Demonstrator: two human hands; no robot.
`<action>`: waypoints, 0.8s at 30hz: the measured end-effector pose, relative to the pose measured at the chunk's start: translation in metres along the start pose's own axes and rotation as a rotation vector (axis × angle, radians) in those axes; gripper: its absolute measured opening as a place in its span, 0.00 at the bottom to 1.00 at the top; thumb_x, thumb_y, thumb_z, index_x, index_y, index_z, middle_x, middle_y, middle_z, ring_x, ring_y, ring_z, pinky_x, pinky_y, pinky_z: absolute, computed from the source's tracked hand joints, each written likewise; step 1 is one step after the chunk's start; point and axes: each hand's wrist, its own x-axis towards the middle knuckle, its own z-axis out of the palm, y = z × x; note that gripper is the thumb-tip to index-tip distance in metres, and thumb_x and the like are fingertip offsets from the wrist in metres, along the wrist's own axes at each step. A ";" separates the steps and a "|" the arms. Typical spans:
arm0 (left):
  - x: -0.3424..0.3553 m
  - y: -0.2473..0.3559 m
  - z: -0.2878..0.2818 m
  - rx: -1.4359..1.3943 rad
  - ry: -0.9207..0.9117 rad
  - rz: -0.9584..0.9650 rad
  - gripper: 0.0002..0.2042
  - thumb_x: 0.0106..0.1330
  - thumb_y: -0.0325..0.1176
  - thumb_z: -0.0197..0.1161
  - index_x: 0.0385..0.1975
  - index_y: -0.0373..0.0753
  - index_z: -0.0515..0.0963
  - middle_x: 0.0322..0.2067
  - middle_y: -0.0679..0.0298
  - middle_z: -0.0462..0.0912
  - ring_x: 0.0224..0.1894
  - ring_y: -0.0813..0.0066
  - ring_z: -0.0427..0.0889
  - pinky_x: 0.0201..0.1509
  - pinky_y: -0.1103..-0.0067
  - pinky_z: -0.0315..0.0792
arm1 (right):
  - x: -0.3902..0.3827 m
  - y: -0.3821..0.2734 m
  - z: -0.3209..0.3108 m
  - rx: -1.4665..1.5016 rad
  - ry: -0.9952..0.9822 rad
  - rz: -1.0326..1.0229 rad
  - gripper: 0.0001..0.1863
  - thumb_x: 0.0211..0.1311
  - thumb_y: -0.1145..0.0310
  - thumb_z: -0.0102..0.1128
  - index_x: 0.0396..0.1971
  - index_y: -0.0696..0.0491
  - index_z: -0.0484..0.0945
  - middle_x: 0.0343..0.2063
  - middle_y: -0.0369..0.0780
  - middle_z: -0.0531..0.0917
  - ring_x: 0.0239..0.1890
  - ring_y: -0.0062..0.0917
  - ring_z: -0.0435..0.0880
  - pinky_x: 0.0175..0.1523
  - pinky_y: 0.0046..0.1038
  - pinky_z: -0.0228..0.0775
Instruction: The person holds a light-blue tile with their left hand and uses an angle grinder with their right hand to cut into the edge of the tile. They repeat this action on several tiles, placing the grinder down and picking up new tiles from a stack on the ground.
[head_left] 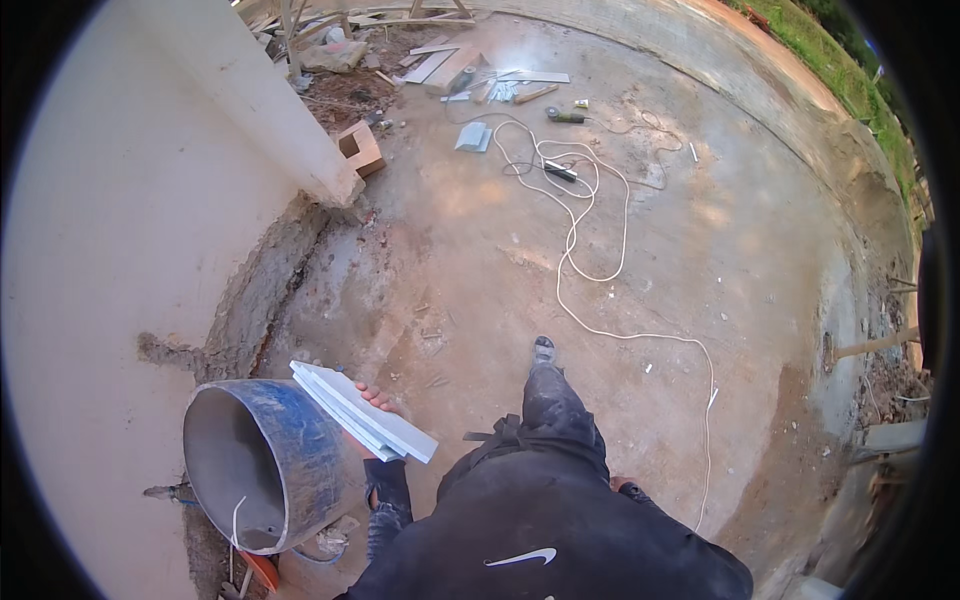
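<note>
Left hand (375, 397) closed on a small stack of pale tile strips (362, 412), fingertips showing over the far long edge; the strips lie slightly out of step with one another, slanting down toward the wearer's body. Stack is held at the wearer's left, beside a scuffed blue drum (312, 450) and overlapping its rim in this view (contact between the two cannot be told). Right hand (617, 482) shows only as a sliver by the right hip; whether it is wide, narrow or holding anything cannot be told. One grey shoe (543, 350) is on the stained concrete floor (480, 290) ahead of the torso. Farther off, a white cord (572, 238) lies in loose loops around a dark power strip (561, 172) and trails down past the wearer's right side. Beyond the loops: an angle grinder (565, 117), and to its left a pale blue-white tile pile (473, 137). A brown cardboard box (362, 150) sits by the end of the pale wall (120, 230). Orange object (262, 568) just below the drum, kind unclear.
</note>
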 end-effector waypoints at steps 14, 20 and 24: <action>0.465 0.091 -0.001 0.254 0.423 0.279 0.21 0.68 0.50 0.52 0.48 0.38 0.71 0.35 0.62 0.77 0.36 0.69 0.77 0.44 0.71 0.74 | 0.022 -0.865 0.086 -0.269 0.073 -0.521 0.15 0.62 0.61 0.56 0.45 0.52 0.80 0.31 0.40 0.85 0.26 0.24 0.85 0.25 0.27 0.72; 0.599 0.181 -0.026 0.641 0.530 0.352 0.26 0.68 0.60 0.49 0.47 0.40 0.72 0.33 0.62 0.77 0.34 0.69 0.78 0.42 0.70 0.74 | -0.067 -1.215 0.160 -0.016 0.174 -1.145 0.19 0.56 0.61 0.62 0.39 0.62 0.81 0.25 0.41 0.85 0.25 0.22 0.84 0.33 0.26 0.77; 0.706 0.270 -0.041 0.723 0.453 0.342 0.27 0.70 0.58 0.48 0.55 0.41 0.70 0.41 0.62 0.80 0.41 0.66 0.80 0.46 0.68 0.75 | -0.074 -1.282 0.251 -0.045 0.081 -1.034 0.20 0.59 0.60 0.63 0.44 0.59 0.80 0.29 0.43 0.84 0.26 0.22 0.84 0.29 0.24 0.74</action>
